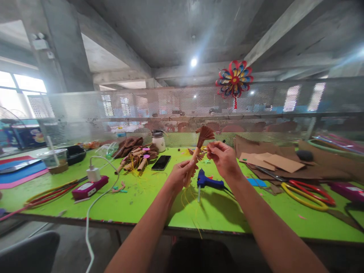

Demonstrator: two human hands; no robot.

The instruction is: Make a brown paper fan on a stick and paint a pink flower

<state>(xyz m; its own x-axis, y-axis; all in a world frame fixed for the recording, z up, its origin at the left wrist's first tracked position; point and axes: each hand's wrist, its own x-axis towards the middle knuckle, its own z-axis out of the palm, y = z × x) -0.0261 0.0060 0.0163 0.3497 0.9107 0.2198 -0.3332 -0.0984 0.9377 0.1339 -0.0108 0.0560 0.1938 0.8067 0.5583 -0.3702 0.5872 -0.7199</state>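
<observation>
My left hand (183, 172) is wrapped round the lower part of a brown paper roll figure (195, 156), which leans up and to the right. Pleated brown paper (205, 135) fans out at its top, and a smaller fan sticks out at its side. Thin yellow strands (195, 212) hang below. Just right of the figure, my right hand (223, 156) has thumb and fingertips pinched together; whatever they hold is too small to make out. A blue glue gun (210, 182) rests on the green table (148, 204) under my hands.
Several similar rolls (139, 158) lie left of centre by a black phone (161, 162) and a white bottle (158, 141). Scissors (309, 193) and brown sheets (284, 162) are on the right. Further left are other scissors (54, 193), a purple power strip (90, 187) and a white cable (88, 220).
</observation>
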